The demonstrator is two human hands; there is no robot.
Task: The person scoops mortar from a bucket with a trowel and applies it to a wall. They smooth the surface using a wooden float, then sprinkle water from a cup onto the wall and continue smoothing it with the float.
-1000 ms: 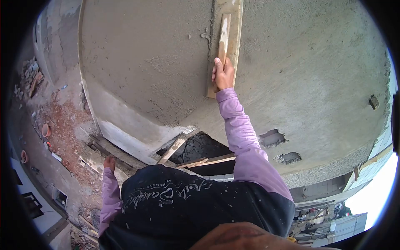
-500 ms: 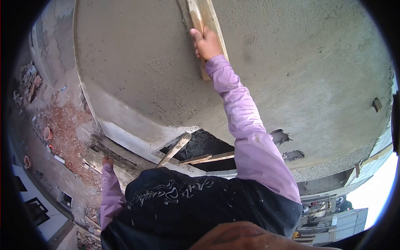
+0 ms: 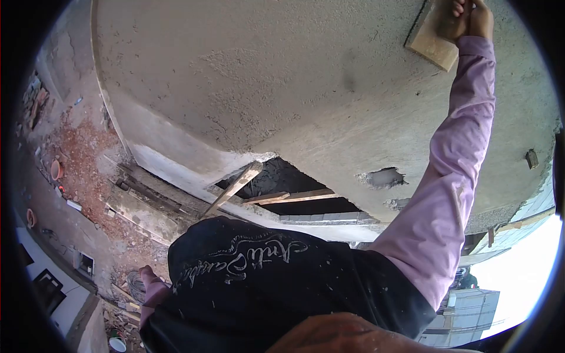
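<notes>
At the top right, my right hand (image 3: 478, 21) is wrapped round the handle of a wooden float (image 3: 434, 42), which lies against the grey plastered wall (image 3: 329, 76). The wall is rough and wet-looking at the middle left and smoother towards the right. Low at the left, beside my dark shirt, my left hand (image 3: 146, 272) hangs away from the wall; its fingers are too small to make out.
Below the plaster is a dark opening (image 3: 276, 182) crossed by wooden pieces (image 3: 235, 187). Two ragged holes, one here (image 3: 385, 177), break the wall. Rubble, a wooden plank and orange buckets (image 3: 56, 170) are at the left, far below.
My right hand has swept the float rightwards across the wall and tilted it. My left hand has dropped lower, away from the ledge. The view has shifted slightly.
</notes>
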